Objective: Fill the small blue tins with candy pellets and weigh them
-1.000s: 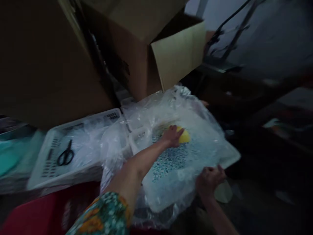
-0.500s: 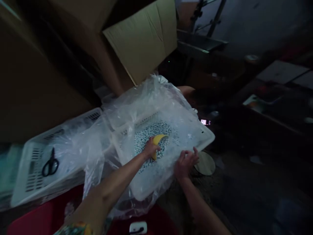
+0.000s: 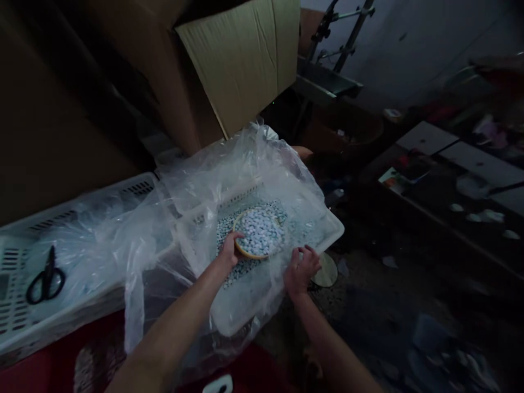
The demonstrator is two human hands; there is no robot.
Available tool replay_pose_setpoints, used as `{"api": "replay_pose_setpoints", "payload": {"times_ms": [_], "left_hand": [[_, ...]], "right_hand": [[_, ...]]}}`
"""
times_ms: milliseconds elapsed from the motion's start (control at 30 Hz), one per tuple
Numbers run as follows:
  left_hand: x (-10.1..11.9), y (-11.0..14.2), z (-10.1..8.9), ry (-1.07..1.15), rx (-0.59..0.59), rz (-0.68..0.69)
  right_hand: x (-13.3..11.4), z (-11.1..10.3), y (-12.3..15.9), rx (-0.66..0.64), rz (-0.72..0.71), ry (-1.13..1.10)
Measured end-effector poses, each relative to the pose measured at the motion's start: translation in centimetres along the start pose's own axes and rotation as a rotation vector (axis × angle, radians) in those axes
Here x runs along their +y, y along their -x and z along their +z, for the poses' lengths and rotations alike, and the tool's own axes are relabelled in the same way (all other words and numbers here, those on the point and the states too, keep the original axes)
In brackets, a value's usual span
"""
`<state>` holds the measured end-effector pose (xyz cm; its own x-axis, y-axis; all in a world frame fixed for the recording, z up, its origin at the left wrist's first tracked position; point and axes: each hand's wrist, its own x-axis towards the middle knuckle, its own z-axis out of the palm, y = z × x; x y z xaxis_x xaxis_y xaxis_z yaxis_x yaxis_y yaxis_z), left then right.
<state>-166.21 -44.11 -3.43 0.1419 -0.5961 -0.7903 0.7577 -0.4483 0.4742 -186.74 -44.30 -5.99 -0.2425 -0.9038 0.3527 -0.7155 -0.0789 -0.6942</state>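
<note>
Black scissors [image 3: 46,279] lie in the white slotted crate [image 3: 24,322] at nine o'clock. Toward the centre, the left hand [image 3: 230,250] grips the rim of a yellow bowl [image 3: 258,233] heaped with small pale pellets, over the plastic-lined white tray [image 3: 262,295]. At its four o'clock, the right hand [image 3: 302,267] pinches the tray's near edge, fingers curled.

At the centre of the frame a plastic-lined crate [image 3: 327,232] holds a heap of small pellets [image 3: 229,226], and on them sits a bowl [image 3: 258,233] filled with the same pellets. At the left edge a second crate [image 3: 24,305] has scissors [image 3: 44,279] lying in it. A cardboard box [image 3: 241,54] stands behind, at upper centre, and a round lid [image 3: 327,271] lies on the floor just right of the lined crate.
</note>
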Motion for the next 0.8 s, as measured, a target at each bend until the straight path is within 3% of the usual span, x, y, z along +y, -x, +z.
{"api": "replay_pose_setpoints", "payload": {"times_ms": [167, 333, 433, 567, 700, 800], "left_hand": [[1.4, 1.2, -1.4, 0.078, 0.057, 0.076], [1.8, 3.8, -1.9, 0.151, -0.036, 0.132], [2.3, 7.2, -1.8, 0.197, -0.141, 0.146], [2.5, 13.7, -2.4, 0.251, -0.217, 0.167], [1.8, 21.8, -6.1, 0.329, -0.269, 0.22], [0.8, 27.9, -12.0, 0.412, -0.16, 0.305]], "right_hand": [[0.3, 0.1, -0.1, -0.009, 0.032, 0.008], [0.5, 0.2, 0.0, -0.004, 0.021, 0.014], [0.4, 0.2, 0.0, -0.02, 0.013, 0.023], [0.3, -0.1, -0.1, -0.028, 0.011, 0.036], [-0.1, -0.9, 0.4, -0.081, 0.025, 0.066], [-0.5, -1.2, 0.9, -0.156, 0.07, 0.113]]}}
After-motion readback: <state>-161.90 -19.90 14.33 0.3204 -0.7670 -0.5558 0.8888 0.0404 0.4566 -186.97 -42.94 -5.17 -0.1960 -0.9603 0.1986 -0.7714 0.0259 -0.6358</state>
